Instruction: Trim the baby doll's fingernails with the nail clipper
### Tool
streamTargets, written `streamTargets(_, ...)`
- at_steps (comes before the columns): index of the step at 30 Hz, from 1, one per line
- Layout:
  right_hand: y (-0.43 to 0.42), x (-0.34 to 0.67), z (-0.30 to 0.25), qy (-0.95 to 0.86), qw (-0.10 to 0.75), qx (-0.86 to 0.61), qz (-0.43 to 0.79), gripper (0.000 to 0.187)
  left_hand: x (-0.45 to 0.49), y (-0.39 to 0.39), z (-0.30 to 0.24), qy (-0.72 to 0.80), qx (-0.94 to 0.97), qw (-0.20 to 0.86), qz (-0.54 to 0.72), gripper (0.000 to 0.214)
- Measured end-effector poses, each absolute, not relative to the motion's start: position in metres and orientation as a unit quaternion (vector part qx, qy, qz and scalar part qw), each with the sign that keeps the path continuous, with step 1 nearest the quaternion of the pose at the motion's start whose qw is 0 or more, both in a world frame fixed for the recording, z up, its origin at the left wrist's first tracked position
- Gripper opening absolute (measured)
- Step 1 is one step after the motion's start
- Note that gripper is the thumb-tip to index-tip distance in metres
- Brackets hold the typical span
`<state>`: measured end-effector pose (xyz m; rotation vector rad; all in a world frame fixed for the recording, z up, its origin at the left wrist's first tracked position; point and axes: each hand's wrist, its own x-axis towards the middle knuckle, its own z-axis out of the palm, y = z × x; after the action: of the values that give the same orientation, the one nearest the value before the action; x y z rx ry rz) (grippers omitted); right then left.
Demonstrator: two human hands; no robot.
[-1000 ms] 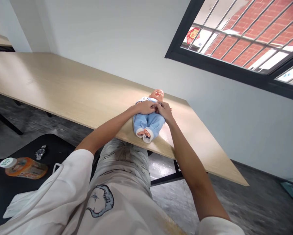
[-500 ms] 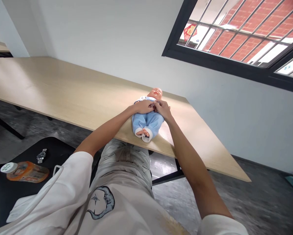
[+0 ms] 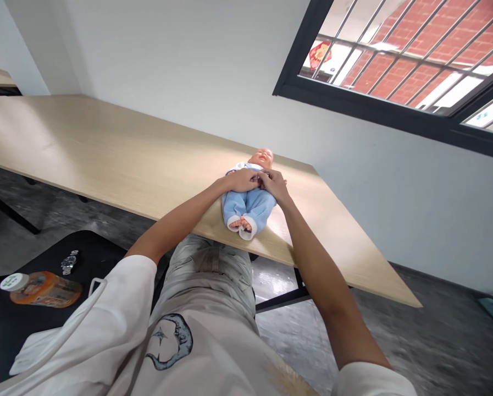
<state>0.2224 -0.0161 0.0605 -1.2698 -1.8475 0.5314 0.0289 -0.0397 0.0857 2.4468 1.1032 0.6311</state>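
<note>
A baby doll (image 3: 249, 203) in light blue clothes lies on its back near the front edge of a long wooden table (image 3: 106, 159), head toward the wall, bare feet toward me. My left hand (image 3: 242, 180) and my right hand (image 3: 273, 184) meet over the doll's chest. Both have their fingers curled and pinched on the front of the doll's clothing. The fingertips hide exactly what they grip.
A black seat (image 3: 7, 324) at lower left carries an orange bottle (image 3: 40, 287) lying on its side and a wristwatch (image 3: 68, 262). A barred window (image 3: 394, 60) is in the wall at upper right. The floor is dark grey.
The view shifted slightly between the earliest frame and now. Both hands stay at the doll's chest with hardly any movement.
</note>
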Motion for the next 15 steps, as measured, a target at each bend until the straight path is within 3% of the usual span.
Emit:
streamTargets(5, -0.0142, 0.2231, 0.0594, -0.731, 0.406, -0.504, 0.215, 0.025, 0.0289, -0.0429, 0.0873, 0.391, 0.874, 0.187, 0.22, 0.023)
streamTargets(15, -0.0121, 0.2271, 0.0581, -0.738, 0.415, -0.485, 0.216, 0.04, 0.0296, -0.0492, 0.0907, 0.413, 0.882, 0.132, 0.183, 0.027)
